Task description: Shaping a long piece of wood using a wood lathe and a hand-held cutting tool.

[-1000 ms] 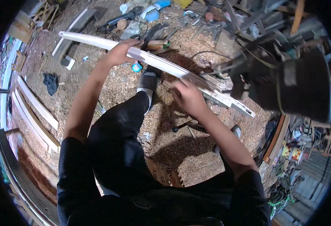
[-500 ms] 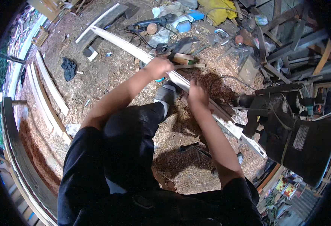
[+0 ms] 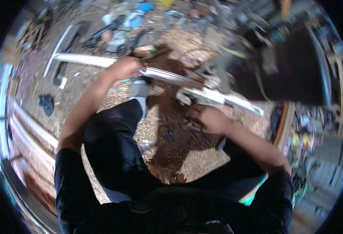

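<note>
My left hand (image 3: 127, 68) is closed around a long pale wooden strip (image 3: 167, 75), which slants down to the right across the space before me. The strip's far end lies near a dark board at the upper left; its right end reaches a pale, narrow bar-like piece (image 3: 233, 102) beside a big dark machine (image 3: 276, 66). My right hand (image 3: 209, 118) is off the strip, just below that pale piece. Its fingers are bent and smeared by motion, so whether they hold something cannot be made out. My shoe (image 3: 139, 89) stands below the strip.
Several curved pale wooden pieces (image 3: 33, 136) lie at the left, near a crumpled black scrap (image 3: 46, 104). A dark board (image 3: 64, 48) with a light edge lies upper left. Bags, a power tool (image 3: 103, 34) and clutter fill the far side. Wood shavings (image 3: 159, 134) cover the floor.
My right hand has let go of the strip and moved down and away from it. The left hand keeps its grip. The view has swung, so the machine sits higher in it.
</note>
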Motion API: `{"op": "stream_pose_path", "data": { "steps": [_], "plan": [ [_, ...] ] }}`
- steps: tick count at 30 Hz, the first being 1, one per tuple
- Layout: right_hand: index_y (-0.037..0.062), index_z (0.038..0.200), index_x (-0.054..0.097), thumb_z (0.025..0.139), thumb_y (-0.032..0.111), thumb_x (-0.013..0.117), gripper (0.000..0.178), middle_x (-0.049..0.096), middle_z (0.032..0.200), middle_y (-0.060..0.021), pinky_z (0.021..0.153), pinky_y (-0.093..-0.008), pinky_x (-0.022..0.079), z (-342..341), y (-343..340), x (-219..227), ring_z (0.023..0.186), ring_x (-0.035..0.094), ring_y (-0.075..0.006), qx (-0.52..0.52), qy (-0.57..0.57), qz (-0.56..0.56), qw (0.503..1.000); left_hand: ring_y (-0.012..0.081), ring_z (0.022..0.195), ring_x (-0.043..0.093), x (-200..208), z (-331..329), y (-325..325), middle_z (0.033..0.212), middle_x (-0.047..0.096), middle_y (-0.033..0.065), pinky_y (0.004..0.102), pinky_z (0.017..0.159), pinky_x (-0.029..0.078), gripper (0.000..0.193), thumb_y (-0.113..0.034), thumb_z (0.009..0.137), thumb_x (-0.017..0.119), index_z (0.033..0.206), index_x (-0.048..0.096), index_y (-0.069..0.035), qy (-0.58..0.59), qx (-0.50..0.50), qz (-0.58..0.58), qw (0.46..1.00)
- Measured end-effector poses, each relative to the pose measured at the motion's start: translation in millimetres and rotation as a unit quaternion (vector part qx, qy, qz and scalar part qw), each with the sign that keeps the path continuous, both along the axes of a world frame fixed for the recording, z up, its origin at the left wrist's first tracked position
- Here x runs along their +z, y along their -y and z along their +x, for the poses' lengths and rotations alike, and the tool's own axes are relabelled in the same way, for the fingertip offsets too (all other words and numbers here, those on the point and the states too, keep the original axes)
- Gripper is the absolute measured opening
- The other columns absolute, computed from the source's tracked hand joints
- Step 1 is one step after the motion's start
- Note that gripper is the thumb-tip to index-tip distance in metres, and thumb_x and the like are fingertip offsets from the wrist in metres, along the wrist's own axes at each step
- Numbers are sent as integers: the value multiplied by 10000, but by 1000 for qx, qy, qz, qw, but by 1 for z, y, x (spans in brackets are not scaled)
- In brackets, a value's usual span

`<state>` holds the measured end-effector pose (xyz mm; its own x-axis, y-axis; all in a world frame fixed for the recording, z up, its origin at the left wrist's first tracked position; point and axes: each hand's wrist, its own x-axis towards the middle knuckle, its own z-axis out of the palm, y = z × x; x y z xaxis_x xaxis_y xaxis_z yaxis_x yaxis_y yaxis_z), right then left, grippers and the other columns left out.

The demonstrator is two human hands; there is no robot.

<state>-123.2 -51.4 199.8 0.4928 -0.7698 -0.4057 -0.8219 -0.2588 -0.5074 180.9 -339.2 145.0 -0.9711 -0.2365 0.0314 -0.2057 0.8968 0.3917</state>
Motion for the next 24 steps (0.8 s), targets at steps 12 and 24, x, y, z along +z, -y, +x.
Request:
{"op": "stream_pose_path", "data": {
  "steps": [12, 24],
  "plan": [
    [35, 1004, 703, 726, 260, 770, 364, 708, 1000, -212, 849, -464, 552, -135, -52, -22, 951, 687, -369, -287, -217, -109, 927, 362, 1001, 663, 235, -131, -267, 971, 692, 164, 483, 909, 500, 456, -321, 848, 741, 1203, 640, -53, 215, -95, -42, 971],
    [70, 1005, 687, 859, 129, 635, 166, 732, 998, -158, 813, -437, 580, -136, -35, -77, 932, 720, -326, -268, -244, -217, 906, 366, 1064, 669, 91, -196, -276, 1139, 705, 140, 480, 889, 534, 521, -511, 854, 680, 1203, 657, -124, 434, -30, -7, 900]
  ]
}}
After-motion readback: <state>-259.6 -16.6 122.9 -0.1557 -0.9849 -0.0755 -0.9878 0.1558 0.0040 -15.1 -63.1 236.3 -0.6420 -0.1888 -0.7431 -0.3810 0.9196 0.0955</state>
